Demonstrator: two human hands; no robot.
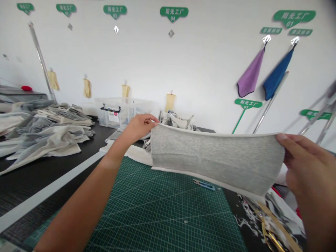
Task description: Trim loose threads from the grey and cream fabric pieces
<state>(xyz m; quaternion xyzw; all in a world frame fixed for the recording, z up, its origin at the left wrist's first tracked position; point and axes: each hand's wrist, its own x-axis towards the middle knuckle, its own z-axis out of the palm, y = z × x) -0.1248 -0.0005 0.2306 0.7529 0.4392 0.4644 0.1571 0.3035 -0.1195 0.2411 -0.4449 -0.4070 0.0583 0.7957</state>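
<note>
**Left hand:** your left hand (140,126) is closed, pinching one end of the band between thumb and fingers.

**Right hand:** your right hand (307,164) grips the other end, fingers curled over its edge.

**Thing held:** a flat grey jersey fabric band (215,157), with a white layer along its lower edge, spans the gap between your hands.

**Step in hand:** you are holding the band up in the air, spread wide, clear of the mat.

**Below your hands:** a green gridded cutting mat (162,210) with small blue-handled snips (204,184) just under the band.

**Below your right hand:** gold-coloured scissors (267,232) among white fabric scraps (252,220).

**Left of your left hand:** a heap of grey and cream fabric pieces (44,133) on a black table (15,175).

**Ahead of your left hand:** a clear plastic storage box (109,113).
</note>
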